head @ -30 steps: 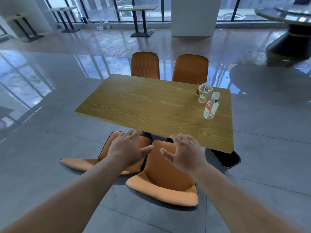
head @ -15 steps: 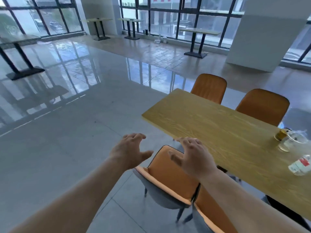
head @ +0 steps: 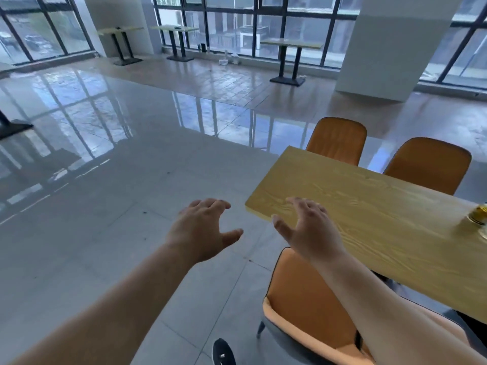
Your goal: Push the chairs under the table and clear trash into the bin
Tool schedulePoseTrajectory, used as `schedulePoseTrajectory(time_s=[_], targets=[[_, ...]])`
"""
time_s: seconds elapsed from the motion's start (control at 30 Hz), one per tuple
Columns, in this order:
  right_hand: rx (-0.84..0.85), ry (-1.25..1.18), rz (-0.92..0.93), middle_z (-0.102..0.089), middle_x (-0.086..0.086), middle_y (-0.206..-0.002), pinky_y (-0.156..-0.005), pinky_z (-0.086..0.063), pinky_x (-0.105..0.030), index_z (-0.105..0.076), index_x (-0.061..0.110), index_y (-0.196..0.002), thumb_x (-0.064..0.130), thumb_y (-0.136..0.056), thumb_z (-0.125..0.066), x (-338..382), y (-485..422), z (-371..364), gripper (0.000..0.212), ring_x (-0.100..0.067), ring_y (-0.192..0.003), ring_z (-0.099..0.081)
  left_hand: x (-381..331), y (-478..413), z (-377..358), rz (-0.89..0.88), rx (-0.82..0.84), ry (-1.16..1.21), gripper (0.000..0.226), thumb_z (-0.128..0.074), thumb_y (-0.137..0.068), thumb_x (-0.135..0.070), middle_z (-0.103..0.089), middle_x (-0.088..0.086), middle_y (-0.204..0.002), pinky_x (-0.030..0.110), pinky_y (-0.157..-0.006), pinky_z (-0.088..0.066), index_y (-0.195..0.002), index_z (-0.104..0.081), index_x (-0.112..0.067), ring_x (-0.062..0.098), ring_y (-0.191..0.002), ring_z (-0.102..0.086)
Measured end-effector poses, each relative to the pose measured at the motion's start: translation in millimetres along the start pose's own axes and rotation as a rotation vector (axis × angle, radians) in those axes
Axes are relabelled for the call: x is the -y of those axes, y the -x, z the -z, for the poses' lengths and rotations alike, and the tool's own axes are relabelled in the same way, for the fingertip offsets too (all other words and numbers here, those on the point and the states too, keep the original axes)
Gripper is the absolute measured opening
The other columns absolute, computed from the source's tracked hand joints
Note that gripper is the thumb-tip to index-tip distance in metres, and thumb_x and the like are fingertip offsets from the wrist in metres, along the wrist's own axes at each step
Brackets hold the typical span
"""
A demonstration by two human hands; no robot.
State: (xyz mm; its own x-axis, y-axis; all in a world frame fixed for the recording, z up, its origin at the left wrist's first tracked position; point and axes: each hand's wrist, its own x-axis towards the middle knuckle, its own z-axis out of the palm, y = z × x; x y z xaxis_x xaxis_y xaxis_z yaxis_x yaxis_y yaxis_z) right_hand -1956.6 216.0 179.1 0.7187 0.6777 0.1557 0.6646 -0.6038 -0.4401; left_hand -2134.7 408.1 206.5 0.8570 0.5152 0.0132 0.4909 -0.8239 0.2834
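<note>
Both hands spread wide, empty: left hand (head: 203,230), right hand (head: 309,230) over table (head: 369,219) corner; view panned further left, bottle gone, near chair (head: 303,309) lower; no legible text

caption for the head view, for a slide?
Both open hands, left hand and right hand, hover empty above an orange chair beside the wooden table.

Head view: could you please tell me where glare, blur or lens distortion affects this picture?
Head view: strong window glare mirrors across the glossy floor at upper left; the window frames and pillar lean from wide-angle distortion; the glass jar at the right edge is cut off and soft; both hands are sharp.
</note>
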Motion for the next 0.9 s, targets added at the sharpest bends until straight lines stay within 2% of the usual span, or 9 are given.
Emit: schedulePoseTrajectory(time_s=[0.33,0.63,0.9], targets=[[0.009,-0.061,-0.14,-0.059,-0.005,-0.14,-0.106,-0.036,-0.04,-0.051,0.02,-0.145,0.069,-0.091,-0.051,53.7,-234.2,-118.8,0.073,-0.028,-0.134,-0.043,138.6,-254.6,24.4,-0.067,0.071,-0.049,0.08,-0.058,-0.086,-0.076,-0.045,-0.009,-0.155,0.041,-0.114,-0.036,-0.151,-0.043,-0.033,0.019,-0.142,-0.037],[-0.032,-0.04,-0.206,-0.05,-0.002,-0.15,-0.111,-0.036,-0.041,-0.041,0.024,-0.152,0.069,-0.09,-0.05,77.8,-430.5,-131.5,0.077,-0.026,-0.14,-0.037,208.3,-478.3,58.6,-0.203,0.114,-0.046,0.081,-0.056,-0.083,-0.079,-0.044,-0.011,-0.154,0.04,-0.114,-0.037,-0.15,-0.041,-0.037,0.017,-0.141,-0.037],[-0.154,0.034,-0.401,-0.048,-0.001,-0.153,-0.112,-0.036,-0.042,-0.04,0.023,-0.153,0.064,-0.092,-0.053,53.7,-590.3,-139.4,0.075,-0.025,-0.142,-0.036,224.3,-705.7,58.7,-0.48,0.119,-0.008,0.08,-0.057,-0.086,-0.076,-0.043,-0.009,-0.156,0.042,-0.113,-0.038,-0.152,-0.039,-0.034,0.018,-0.143,-0.038]])
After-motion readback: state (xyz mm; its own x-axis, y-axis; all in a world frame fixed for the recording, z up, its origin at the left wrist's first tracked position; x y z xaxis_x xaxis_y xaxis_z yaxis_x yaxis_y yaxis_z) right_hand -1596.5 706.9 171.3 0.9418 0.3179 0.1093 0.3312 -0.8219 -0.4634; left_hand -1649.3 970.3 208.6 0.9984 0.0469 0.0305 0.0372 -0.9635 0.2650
